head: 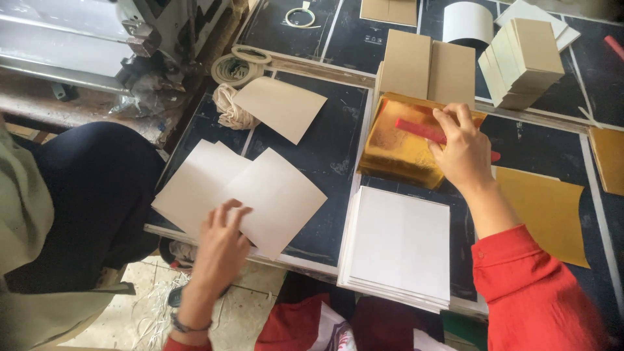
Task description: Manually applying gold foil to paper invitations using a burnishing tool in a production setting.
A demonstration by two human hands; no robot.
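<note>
My right hand [463,148] grips a flat red scraper [419,130] and presses it on a shiny gold foil sheet [396,153] that lies on the dark worktable [325,149]. My left hand [221,244] rests with fingers spread on loose white sheets [247,192] at the table's near left edge. A neat stack of white square sheets [400,244] sits between my two arms, near the front edge.
A tan card [283,107] lies behind the white sheets, beside tape rolls [237,65] and a cloth wad [227,107]. Brown boards [426,68] and cream board stacks [523,62] stand at the back. Yellow sheets [546,211] lie right. A person in dark clothing [91,195] sits left.
</note>
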